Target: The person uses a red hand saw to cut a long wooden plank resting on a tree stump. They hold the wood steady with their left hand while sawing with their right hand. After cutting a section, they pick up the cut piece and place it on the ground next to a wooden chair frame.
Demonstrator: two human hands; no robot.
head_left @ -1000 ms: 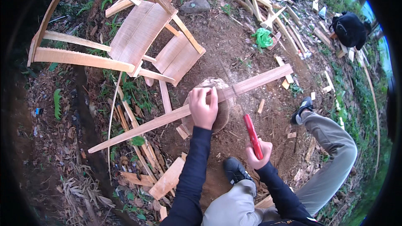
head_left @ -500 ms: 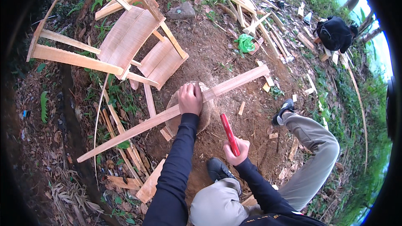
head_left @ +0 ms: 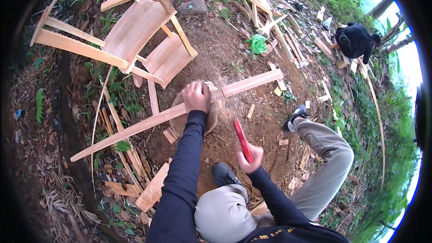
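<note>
Here we are over a patch of bare brown earth, and the long plank [head_left: 157, 118] lies across the top of a round stump [head_left: 213, 118], both ends jutting well past it. Our left hand [head_left: 196, 96] is planted on top, its fingers curled down over the wood, bent nearly closed and with firm hold of the plank. Just to the right of those knuckles we spot a crosswise edge, where the plank seems to step wider. Over to our right hand [head_left: 250, 157], and there the fingers are wrapped tightly round a red handle [head_left: 243, 140], tilted with its top end toward the stump; whatever extends beyond that handle is too thin and faint for us to make out. Below, a dark shoe [head_left: 225, 174] sits on the soil near the stump, our grey-trousered knee [head_left: 224, 213] just behind it. Up on the left we have a wooden chair [head_left: 135, 31] with pale panels, a grey stone [head_left: 192, 6] beyond it. A crumpled green bag [head_left: 258, 44] rests near a pile of sticks [head_left: 288, 36], and lower left, a flat board [head_left: 153, 188] lies beside our left sleeve [head_left: 180, 171].
</note>
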